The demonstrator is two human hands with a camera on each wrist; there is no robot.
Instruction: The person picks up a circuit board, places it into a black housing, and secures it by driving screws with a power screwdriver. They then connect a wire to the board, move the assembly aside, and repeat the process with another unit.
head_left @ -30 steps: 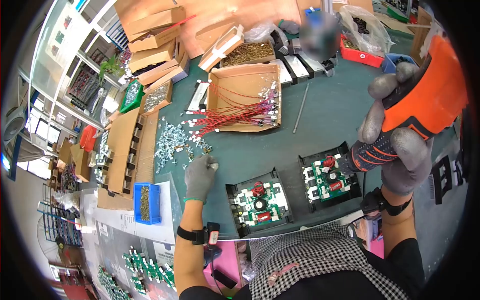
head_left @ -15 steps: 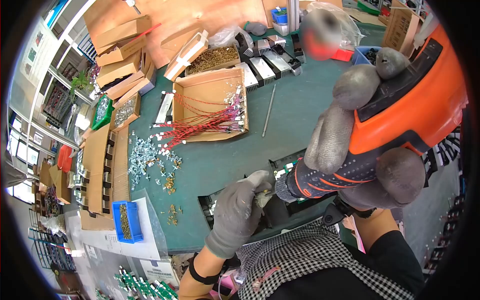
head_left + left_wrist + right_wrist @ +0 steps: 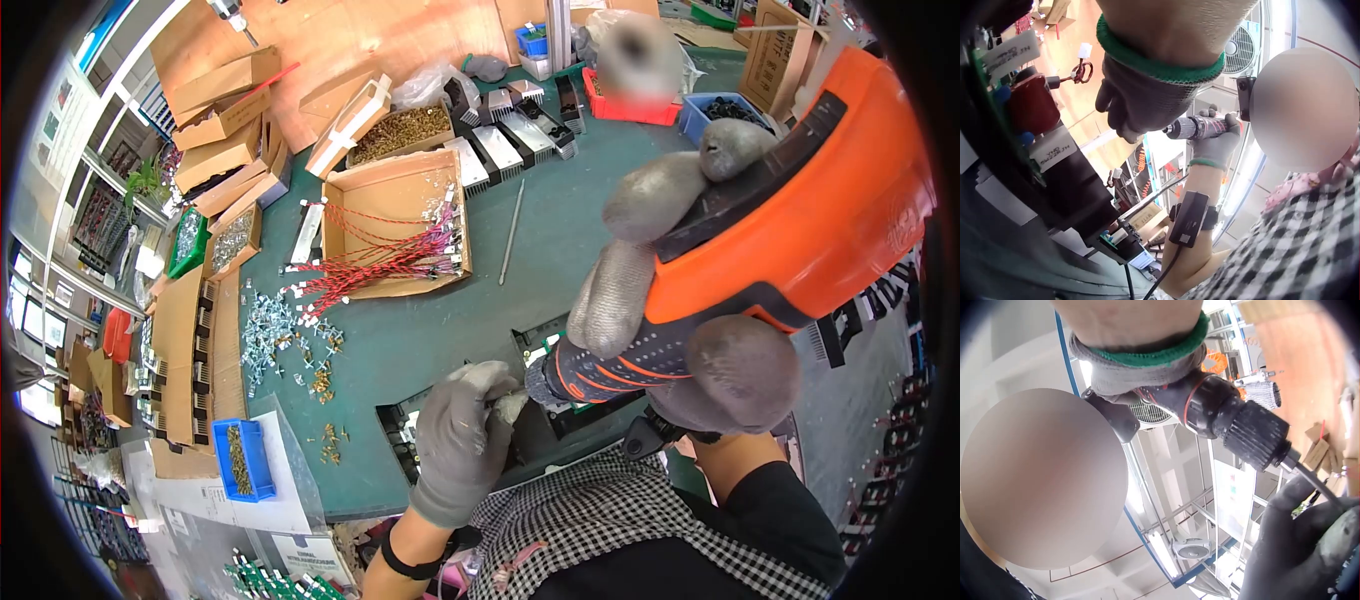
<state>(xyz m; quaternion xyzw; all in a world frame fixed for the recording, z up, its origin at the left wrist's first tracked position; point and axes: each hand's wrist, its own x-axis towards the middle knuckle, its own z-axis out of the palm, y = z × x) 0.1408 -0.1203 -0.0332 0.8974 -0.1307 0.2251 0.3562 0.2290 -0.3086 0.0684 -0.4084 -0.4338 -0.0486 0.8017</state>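
My right hand (image 3: 735,375) grips an orange and black power drill (image 3: 800,250), its chuck pointing left. The left hand (image 3: 455,450) is over the left black housing (image 3: 392,425), partly covering it. In the right wrist view the metal bit (image 3: 1315,480) runs from the chuck (image 3: 1257,434) to the curled fingers of the left hand (image 3: 1291,544), which pinch around its tip; any small part there is hidden. Behind the drill lies a second black housing (image 3: 522,345) with a green board. A red component (image 3: 1035,103) shows close up in the left wrist view.
A cardboard tray (image 3: 385,285) of red wires stands beyond the hands. Loose silver screws (image 3: 265,335) and brass screws (image 3: 330,445) lie left, near a blue bin (image 3: 262,460). A thin rod (image 3: 512,235) and finned metal parts (image 3: 500,150) lie farther back.
The left hand has moved from beside the loose screws to the drill's tip over the left housing. The drill has come down and left to meet it. The head view has shifted.
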